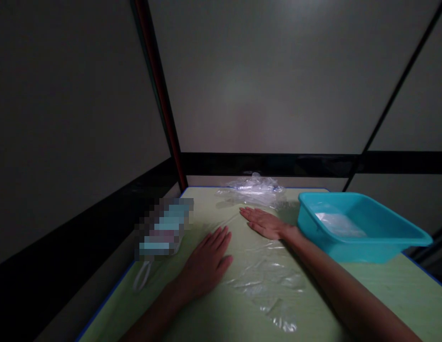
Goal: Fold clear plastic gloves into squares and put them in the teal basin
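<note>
A clear plastic bag (267, 275) lies spread and wrinkled over the pale green table (363, 289). My left hand (208, 261) rests flat at its left side, fingers stretched forward and the thumb apart. Farther off, my right hand (262, 222) presses flat on the plastic near its far part, fingers pointing left. Neither hand grips anything. Just beyond the right hand sits a crumpled heap of clear plastic bags (254, 187). How far the spread bag reaches beneath the hands is hard to make out.
A turquoise plastic basin (363, 249) stands at the right, beside my right forearm, with clear plastic (338, 224) inside. Along the left edge lies a blurred-out item (167, 228) with a white loop strap (142, 275). Walls (271, 95) rise behind and to the left.
</note>
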{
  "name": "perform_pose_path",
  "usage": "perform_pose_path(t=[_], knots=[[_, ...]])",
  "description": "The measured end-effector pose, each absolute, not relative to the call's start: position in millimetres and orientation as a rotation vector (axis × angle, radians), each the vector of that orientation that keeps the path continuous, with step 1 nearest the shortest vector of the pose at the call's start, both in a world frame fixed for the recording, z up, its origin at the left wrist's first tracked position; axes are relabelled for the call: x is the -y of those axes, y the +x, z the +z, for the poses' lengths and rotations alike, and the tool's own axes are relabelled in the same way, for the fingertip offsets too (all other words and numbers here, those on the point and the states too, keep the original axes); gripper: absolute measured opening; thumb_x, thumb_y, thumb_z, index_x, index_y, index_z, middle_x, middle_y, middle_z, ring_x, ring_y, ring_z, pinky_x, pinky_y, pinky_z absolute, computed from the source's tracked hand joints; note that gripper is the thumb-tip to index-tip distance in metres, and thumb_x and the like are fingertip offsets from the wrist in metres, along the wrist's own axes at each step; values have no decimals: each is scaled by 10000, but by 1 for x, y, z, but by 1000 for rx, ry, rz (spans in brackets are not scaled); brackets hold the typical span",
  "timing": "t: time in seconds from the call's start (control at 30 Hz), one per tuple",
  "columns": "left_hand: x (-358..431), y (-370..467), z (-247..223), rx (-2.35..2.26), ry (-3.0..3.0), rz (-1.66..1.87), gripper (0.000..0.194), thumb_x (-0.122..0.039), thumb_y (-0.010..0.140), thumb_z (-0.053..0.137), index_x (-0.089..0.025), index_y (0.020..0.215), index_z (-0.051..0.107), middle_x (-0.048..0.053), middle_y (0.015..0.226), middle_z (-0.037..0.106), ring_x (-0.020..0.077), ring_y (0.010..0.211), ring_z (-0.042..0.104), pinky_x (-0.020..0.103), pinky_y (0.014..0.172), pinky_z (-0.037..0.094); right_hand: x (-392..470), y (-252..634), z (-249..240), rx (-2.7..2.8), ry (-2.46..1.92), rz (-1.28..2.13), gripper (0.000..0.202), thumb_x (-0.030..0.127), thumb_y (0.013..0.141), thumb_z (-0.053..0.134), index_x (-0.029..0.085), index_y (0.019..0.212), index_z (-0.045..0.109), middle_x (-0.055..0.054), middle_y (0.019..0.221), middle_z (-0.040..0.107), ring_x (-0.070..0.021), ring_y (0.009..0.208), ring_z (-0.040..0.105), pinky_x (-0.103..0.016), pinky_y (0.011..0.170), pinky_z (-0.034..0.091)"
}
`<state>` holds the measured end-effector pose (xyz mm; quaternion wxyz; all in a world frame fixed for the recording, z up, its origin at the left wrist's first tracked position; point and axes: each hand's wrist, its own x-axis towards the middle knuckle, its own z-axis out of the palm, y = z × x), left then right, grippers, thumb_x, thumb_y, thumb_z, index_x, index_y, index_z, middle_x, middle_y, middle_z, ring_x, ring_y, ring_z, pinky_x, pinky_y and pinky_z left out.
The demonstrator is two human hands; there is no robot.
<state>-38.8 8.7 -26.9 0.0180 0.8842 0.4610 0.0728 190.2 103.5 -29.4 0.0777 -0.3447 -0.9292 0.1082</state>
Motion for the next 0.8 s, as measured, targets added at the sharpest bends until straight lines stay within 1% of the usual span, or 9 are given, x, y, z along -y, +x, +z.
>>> perform_pose_path(t=[0.1,0.23,0.3,0.37,0.47,0.53,0.63,0.7,0.8], knots=[[-8,-40,-26,-1430,2741,212,516,-362,847,307,-163,1315,216,52,1385,172,168,1266,145,348,1029,155,-102,191,-30,2780,-1037,309,503,330,882,184,111,1335,173,-58,1388,157,-171,1267,115,-365,1035,114],[-5,-49,-23,-1489,2687,165,543,-420,849,269,-150,1317,210,65,1383,164,184,1267,136,370,1026,155,-103,189,-31,2776,-1031,296,499,326,880,185,127,1337,169,-45,1390,153,-167,1266,119,-361,1034,119],[-3,-56,-21,-1575,2633,136,570,-446,847,243,-124,1316,210,87,1379,167,201,1264,146,389,1017,172,-104,189,-31,2776,-1033,290,500,332,880,184,132,1338,167,-40,1390,152,-166,1266,121,-356,1034,122],[-3,-59,-19,-1707,2569,105,593,-449,842,238,-75,1302,240,131,1366,191,227,1254,177,407,1001,206,-104,189,-32,2780,-1036,285,502,336,880,182,129,1337,168,-41,1391,152,-165,1266,123,-350,1033,123],[-6,-47,-14,-1828,2580,161,548,-387,838,265,-32,1249,336,179,1332,265,250,1231,237,412,980,252,-104,188,-31,2792,-1040,279,505,328,879,182,107,1334,176,-53,1389,157,-165,1266,122,-342,1034,117],[-11,-26,-11,-1766,2697,295,487,-317,833,286,-31,1216,377,183,1312,309,246,1224,258,404,981,262,-105,188,-32,2797,-1042,275,508,326,879,184,96,1332,181,-61,1389,159,-168,1266,119,-343,1034,114],[-22,11,-11,-1636,2780,422,462,-245,817,330,11,1198,377,210,1292,333,252,1214,282,382,991,265,-105,187,-32,2799,-1048,267,513,328,878,188,87,1331,181,-74,1388,157,-174,1266,120,-352,1032,119],[-29,28,-15,-1623,2771,433,468,-223,816,335,20,1216,348,207,1307,310,244,1225,262,371,1006,238,-106,187,-32,2800,-1051,261,513,325,877,189,81,1329,186,-81,1387,157,-176,1266,122,-353,1031,122],[-35,35,-25,-1643,2722,411,486,-269,828,322,10,1226,342,194,1309,315,242,1227,258,373,1005,232,-105,188,-32,2802,-1049,258,507,325,878,192,95,1330,189,-72,1388,158,-169,1265,124,-345,1033,119]])
